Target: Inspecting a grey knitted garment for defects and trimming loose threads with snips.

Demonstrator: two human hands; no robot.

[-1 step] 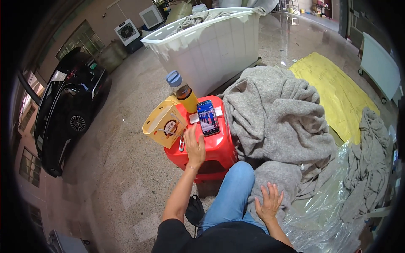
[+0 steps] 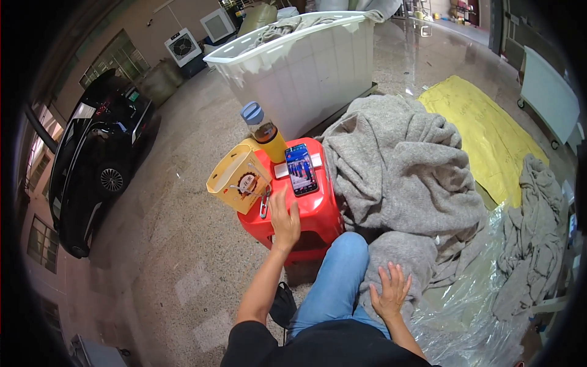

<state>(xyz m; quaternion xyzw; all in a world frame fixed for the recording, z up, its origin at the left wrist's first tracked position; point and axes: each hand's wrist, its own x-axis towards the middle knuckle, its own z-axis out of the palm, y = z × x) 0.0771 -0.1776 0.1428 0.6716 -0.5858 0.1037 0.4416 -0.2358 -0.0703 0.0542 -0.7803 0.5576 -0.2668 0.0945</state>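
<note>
My left hand point(image 2: 285, 221) hovers at the near edge of a red plastic stool point(image 2: 321, 211), fingers stretched out and holding nothing. Just beyond its fingertips lies a small slim metallic tool point(image 2: 264, 205), too small to name for sure. A phone point(image 2: 302, 172) with a lit screen rests on the stool top, against a small white object. Beside it are a yellow paper bag point(image 2: 229, 183) and a bottle point(image 2: 269, 139) with a blue lid. My right hand point(image 2: 390, 295) lies spread on grey knit fabric point(image 2: 400, 254) over my right leg.
A large heap of grey knit fabric point(image 2: 416, 171) sits right of the stool. Behind stands a big white tub point(image 2: 306, 73). Yellow sheeting point(image 2: 483, 134), clear plastic point(image 2: 471, 300) and another grey pile point(image 2: 533, 232) lie at right. A black car point(image 2: 101, 165) is parked at left.
My left hand has drawn slightly back toward me, away from the slim tool. My right hand stays spread on the fabric.
</note>
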